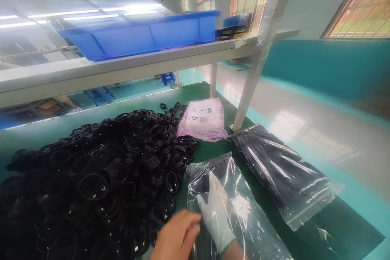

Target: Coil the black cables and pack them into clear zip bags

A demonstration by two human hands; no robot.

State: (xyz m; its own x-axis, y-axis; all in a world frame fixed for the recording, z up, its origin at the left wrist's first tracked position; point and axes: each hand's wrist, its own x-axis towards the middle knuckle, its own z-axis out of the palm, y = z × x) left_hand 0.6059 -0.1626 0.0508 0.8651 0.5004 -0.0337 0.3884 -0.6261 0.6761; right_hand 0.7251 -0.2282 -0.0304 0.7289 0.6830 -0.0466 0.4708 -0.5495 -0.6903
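Observation:
My right hand (pixel 215 211), in a white glove, reaches into a clear plastic bag (pixel 246 215) lying on the table. Its thumb stands apart from the fingers, whose tips are close to a row of black coiled cables (pixel 198 176) at the bag's far end. At the bag's left edge is my bare left hand (pixel 176 235), its bent fingers closed on the plastic beside the gloved wrist. A large heap of coiled black cables (pixel 122 162) with small metal plugs spreads over the table to the left.
A filled clear bag of black cables (pixel 274 166) lies along the right side. Behind the open bag sits a pinkish plastic packet (pixel 204 115) with printed marks. Overhead, a shelf (pixel 146 63) on posts holds a blue bin (pixel 152 34) and small boxes (pixel 233 31).

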